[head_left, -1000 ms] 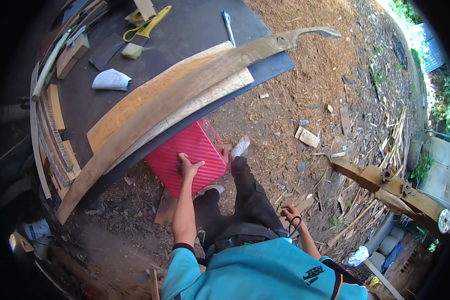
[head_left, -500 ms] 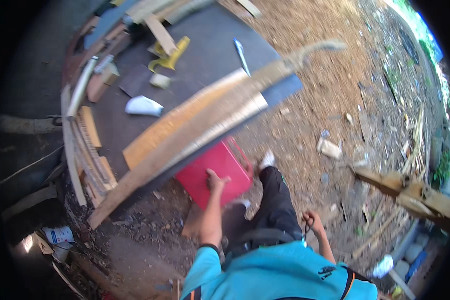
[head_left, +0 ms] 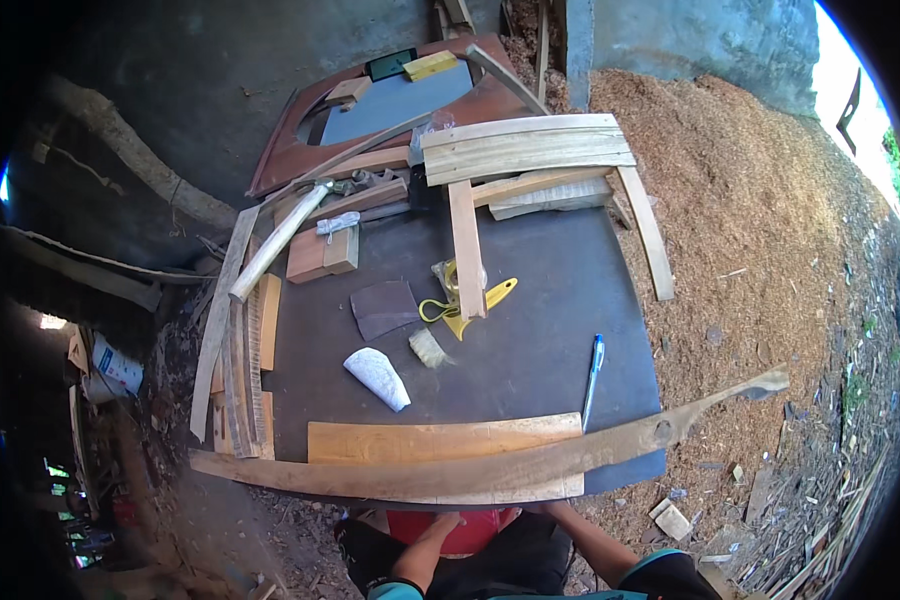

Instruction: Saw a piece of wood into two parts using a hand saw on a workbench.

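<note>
- Below, at the lower centre of the frame, one red stool (head_left: 485, 535) shows partly, between two dark-trousered legs (head_left: 535, 560) and tucked against the near edge of a dark table (head_left: 560, 290).
- The person's left hand (head_left: 450, 521) lies over the left part of the stool's red surface; its fingertips are hard to make out, so whether it grips or only rests there I cannot tell.
- The right hand (head_left: 546, 509) is just right of the visible red, at the table's edge; its fingers are hidden, so I cannot tell whether it is clenched, loose or grasping.
- Directly above both hands in the frame, one long curved brown board (head_left: 510, 470) stretches along the near edge, its narrow tip past the table at right. One orange-brown board (head_left: 400, 440) lies partly under it.
- Right of centre: one blue pen (head_left: 594, 365), its lower end near the boards.
- Centre: one curled white piece (head_left: 377, 378), one dark square sheet (head_left: 384, 310), one pale bristly tuft (head_left: 429, 347), and one yellow handle (head_left: 501, 292) beside the end of one narrow wooden strip (head_left: 466, 245).
- Upper left: one hammer (head_left: 280, 240) with a pale handle.
- Upper centre: one wide pale slatted board (head_left: 530, 150).
</note>
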Available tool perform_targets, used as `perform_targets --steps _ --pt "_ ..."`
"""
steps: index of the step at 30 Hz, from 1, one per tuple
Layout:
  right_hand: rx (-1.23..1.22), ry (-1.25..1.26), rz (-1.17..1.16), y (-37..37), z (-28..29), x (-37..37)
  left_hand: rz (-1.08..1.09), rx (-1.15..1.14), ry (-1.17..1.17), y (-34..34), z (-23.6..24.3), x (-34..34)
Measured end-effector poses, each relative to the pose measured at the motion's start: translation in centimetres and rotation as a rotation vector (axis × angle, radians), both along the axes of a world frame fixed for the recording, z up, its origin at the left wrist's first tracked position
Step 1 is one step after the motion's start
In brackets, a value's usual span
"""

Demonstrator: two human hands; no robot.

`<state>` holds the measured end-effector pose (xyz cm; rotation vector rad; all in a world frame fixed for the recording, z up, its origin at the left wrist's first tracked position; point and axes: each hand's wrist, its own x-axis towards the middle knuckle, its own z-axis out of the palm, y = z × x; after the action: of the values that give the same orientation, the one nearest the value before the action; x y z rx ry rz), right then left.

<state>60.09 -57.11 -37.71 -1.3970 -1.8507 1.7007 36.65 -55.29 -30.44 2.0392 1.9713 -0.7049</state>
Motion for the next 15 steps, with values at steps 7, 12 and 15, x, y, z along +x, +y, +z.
perform_targets --steps 7,12,15 --pt "0.021 0.080 -0.008 -8.3 -1.7 4.8 0.076 0.041 -0.012 1.1 1.0 -5.9" --pt "0.127 0.078 -0.114 -7.7 0.9 1.1 0.034 0.150 -0.083 5.8 2.4 -14.8" --pt "0.166 0.029 -0.164 -7.7 1.6 2.5 0.024 0.187 -0.172 6.0 3.0 -18.5"
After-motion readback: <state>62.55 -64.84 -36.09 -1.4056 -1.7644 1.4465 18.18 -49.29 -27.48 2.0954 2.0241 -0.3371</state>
